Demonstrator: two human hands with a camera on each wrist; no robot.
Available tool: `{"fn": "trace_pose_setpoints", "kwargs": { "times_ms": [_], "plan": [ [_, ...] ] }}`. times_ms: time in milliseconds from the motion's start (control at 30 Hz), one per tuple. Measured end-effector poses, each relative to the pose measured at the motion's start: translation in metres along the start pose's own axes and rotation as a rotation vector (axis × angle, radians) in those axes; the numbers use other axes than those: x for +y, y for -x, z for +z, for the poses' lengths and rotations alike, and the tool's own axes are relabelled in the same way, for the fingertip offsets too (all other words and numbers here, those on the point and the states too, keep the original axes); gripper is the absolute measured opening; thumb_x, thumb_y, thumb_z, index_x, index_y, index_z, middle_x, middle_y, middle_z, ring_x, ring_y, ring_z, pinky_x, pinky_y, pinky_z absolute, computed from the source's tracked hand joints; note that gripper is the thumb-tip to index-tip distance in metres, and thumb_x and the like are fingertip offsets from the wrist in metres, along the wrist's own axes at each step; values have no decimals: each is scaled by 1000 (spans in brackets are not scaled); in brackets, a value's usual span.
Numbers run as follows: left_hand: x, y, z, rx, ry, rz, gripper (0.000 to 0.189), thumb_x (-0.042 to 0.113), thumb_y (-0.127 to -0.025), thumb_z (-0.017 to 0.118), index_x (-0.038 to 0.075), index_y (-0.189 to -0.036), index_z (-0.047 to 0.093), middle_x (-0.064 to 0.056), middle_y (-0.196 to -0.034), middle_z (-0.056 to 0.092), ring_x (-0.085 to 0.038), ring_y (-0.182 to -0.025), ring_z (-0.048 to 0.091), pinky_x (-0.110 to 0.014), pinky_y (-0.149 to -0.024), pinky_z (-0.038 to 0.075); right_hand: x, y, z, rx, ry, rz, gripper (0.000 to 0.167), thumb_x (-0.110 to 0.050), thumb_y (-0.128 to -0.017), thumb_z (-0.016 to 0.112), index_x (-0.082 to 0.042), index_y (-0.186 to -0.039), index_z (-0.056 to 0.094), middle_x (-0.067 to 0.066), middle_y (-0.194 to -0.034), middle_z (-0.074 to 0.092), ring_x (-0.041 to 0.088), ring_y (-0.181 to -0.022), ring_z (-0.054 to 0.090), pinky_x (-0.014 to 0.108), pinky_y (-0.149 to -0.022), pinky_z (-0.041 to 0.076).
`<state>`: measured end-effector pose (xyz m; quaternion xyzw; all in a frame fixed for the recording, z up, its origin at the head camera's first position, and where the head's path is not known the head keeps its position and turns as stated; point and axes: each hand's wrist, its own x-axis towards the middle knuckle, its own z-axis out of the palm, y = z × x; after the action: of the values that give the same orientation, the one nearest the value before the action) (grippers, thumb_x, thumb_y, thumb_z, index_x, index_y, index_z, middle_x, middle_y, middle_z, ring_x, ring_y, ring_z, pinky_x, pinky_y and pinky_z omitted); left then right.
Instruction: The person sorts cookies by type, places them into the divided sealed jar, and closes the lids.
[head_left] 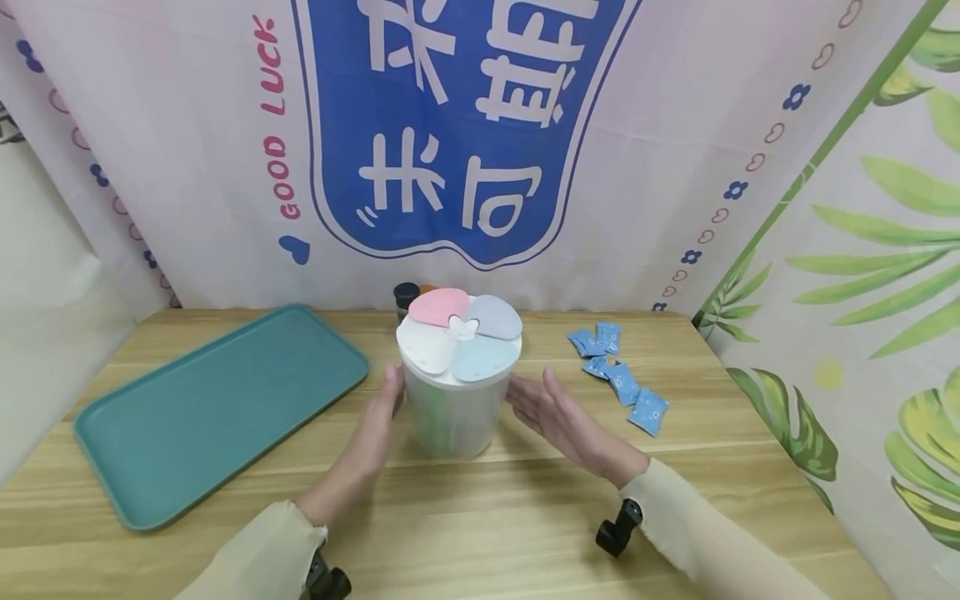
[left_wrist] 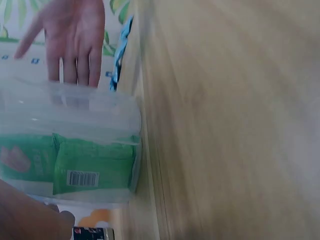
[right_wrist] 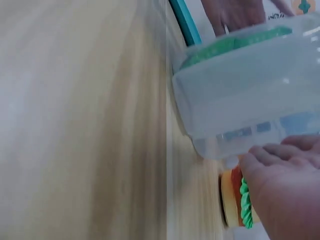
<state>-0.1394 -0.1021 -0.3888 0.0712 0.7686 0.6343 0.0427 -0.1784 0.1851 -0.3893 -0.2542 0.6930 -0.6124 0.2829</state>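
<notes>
A translucent round container (head_left: 453, 421) stands upright on the wooden table between the two hands. Its lid (head_left: 459, 333) has pink, grey, white and pale blue petal-shaped flaps around a small white centre. Through the wall, green packets (left_wrist: 95, 162) with a barcode show inside, on the left hand's side. My left hand (head_left: 367, 442) is at the container's left side, thumb up, its other fingers partly hidden behind the wall. On the opposite side, my right hand (head_left: 566, 421) has its fingers extended along the wall, palm facing inward.
A teal tray (head_left: 221, 408) lies at the left of the table. Several small blue packets (head_left: 622, 383) are scattered to the right. Behind the container stand a black-capped bottle (head_left: 407, 296) and a burger-like item (right_wrist: 237, 197) with a green frill. A printed cloth (head_left: 225, 167) hangs along the back edge.
</notes>
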Motion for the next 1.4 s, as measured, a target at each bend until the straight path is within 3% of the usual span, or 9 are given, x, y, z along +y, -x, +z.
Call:
{"fn": "trace_pose_setpoints", "kwargs": {
  "times_ms": [167,367,667,867,1400],
  "plan": [
    [0,-7,-3,-16,22,-38,84,60,-109,1,-2,-166,8,-19,-177,6,-39,-165,8,-55,-137,8,-3,9,15,58,34,10,91,-66,-105,-6,1,-167,-1,20,-177,1,38,-165,2,55,-137,5],
    [3,-15,-6,-49,78,-96,88,66,-107,1,3,-168,2,-16,-178,1,-37,-166,5,-54,-138,7,-9,19,33,107,58,12,88,-62,-108,-3,6,-165,-3,26,-175,0,44,-164,1,58,-135,3],
    [4,-32,-7,-62,155,-73,77,60,-110,4,11,-169,2,-11,-179,0,-35,-167,3,-56,-138,6,-13,25,47,128,106,-5,84,-56,-110,-2,9,-163,-5,28,-174,-2,47,-163,2,60,-134,3],
    [0,-39,-5,-57,156,-97,79,66,-108,5,17,-170,-2,-4,-179,-3,-30,-167,1,-54,-138,6,-13,27,52,160,103,13,82,-56,-111,1,7,-164,-3,25,-175,-2,46,-163,3,59,-135,3],
    [-2,-42,-3,-65,139,-76,81,71,-104,1,23,-170,-5,0,-179,-7,-28,-167,-5,-58,-137,3,-9,30,59,188,126,-15,80,-51,-112,1,10,-163,1,26,-174,1,46,-163,8,59,-134,6]
  ]
}}
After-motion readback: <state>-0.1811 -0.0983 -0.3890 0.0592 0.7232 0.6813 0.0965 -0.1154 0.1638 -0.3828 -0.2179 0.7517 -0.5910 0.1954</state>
